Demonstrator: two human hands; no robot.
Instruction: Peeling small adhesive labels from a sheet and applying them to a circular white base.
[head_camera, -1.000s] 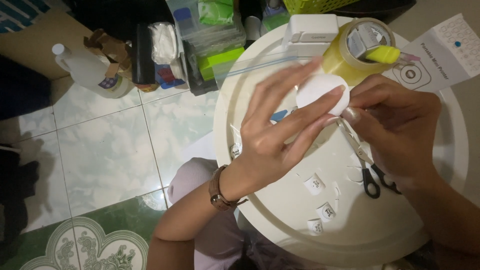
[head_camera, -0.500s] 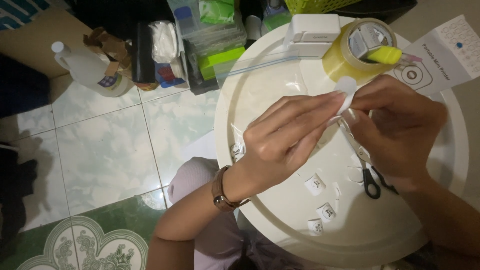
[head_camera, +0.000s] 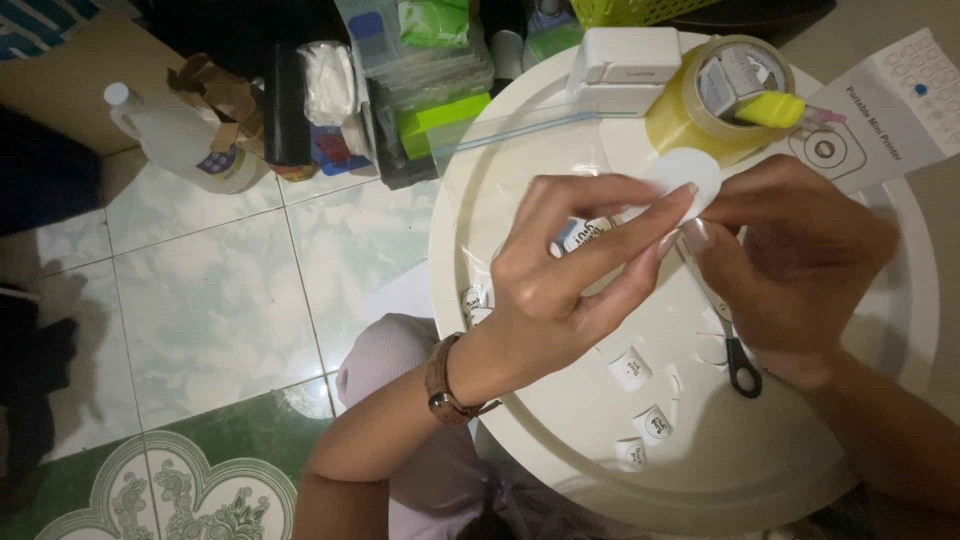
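Both hands meet over a round white table (head_camera: 560, 440). My left hand (head_camera: 570, 270), with a brown watch at the wrist, pinches a small white paper disc (head_camera: 690, 180) by its left edge. My right hand (head_camera: 790, 260) pinches the same disc from the right. Small scissors (head_camera: 735, 345) lie on the table under my right hand, black handles toward me. Several small printed white stickers (head_camera: 630, 368) lie scattered on the table near me.
At the table's far edge stand a roll of yellowish tape (head_camera: 700, 100) with a yellow-green object on it, a small white device (head_camera: 620, 60) and a clear zip bag. A printed leaflet (head_camera: 890, 100) lies far right. A plastic bottle (head_camera: 175, 135) and boxes sit on the tiled floor.
The left fingers, spread flat over the disc a second ago, curled in to pinch it. The disc turned edge-on, then flat again, a little to the right.
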